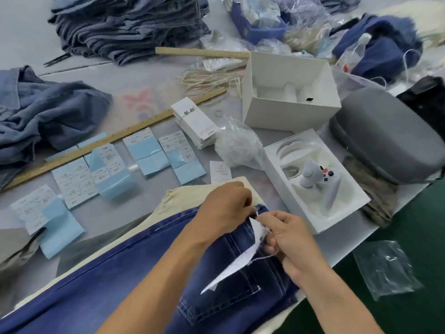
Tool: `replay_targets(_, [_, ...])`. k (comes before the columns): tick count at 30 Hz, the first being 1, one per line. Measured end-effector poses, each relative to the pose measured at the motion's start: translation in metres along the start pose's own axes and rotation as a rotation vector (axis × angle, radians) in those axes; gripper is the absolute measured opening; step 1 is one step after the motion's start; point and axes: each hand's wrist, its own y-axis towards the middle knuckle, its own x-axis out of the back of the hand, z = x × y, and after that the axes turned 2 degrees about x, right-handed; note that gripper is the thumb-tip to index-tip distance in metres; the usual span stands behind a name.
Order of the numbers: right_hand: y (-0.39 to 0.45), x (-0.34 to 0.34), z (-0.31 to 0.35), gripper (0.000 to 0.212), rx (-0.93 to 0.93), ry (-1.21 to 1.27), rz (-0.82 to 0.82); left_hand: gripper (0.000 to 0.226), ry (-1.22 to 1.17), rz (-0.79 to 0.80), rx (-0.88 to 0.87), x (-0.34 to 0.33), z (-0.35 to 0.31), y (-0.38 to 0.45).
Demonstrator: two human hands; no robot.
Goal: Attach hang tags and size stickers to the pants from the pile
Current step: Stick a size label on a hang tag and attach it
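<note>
Tying on: I am in the hang-tag step, working at the waistband of the blue jeans [134, 263] spread across the near edge of the tabletop [149, 75].
Left hand: my left hand [224, 203] rests on the waistband with its fingers curled, pinching the denim at what looks like a belt loop; exactly what lies under the fingertips is hidden.
Right hand: my right hand [289, 239] has thumb and fingers pressed together on the thin string [263, 257] of the hang tag [231, 268], just beside the left.
Tag: the white tag lies slanted on the denim below my hands, its top end tucked between them.
Progress: I judge the string is being passed or looped at the waistband; whether a knot is made I cannot tell.
Next move: it calls for drawing the string snug without tearing the tag's hole, then letting the tag hang free.
After that: a size sticker is needed; the sticker sheets [149, 150] lie in a row on blue backing, beyond the jeans to the left, below the wooden ruler [115, 138].
Supplies: a stack of spare tags [195, 121] sits past the sheets, near the white box [289, 92], with loose strings [207, 80] behind.
Pile: folded pants [130, 27] wait at the far side, well apart from my hands.
</note>
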Motion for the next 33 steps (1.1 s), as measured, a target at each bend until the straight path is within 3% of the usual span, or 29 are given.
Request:
replay_targets(5, [0.015,0.011,-0.001,0.013,-0.010,-0.193,-0.007,0.020,0.070,-0.072,-0.094,-0.005,0.000,-0.003])
replay_targets(9, [0.019,0.008,-0.001,0.018,0.019,-0.227,0.010,0.013,-0.344,-0.123,-0.029,-0.005,0.004,-0.009])
replay_targets(12, [0.019,0.004,-0.002,0.024,0.114,-0.215,-0.008,0.005,-0.564,-0.044,0.020,-0.001,0.015,-0.010])
replay_targets(17, [0.013,-0.003,-0.008,0.021,0.297,-0.243,-0.096,0.021,-0.633,0.029,-0.082,0.002,0.027,-0.011])
replay_targets(22, [0.009,-0.004,-0.012,0.017,0.410,-0.261,-0.144,0.018,-0.806,0.040,-0.052,0.002,0.032,-0.009])
replay_targets(33, [0.006,-0.005,-0.011,0.014,0.411,-0.326,-0.074,0.008,-0.855,0.233,-0.007,0.009,0.033,-0.004])
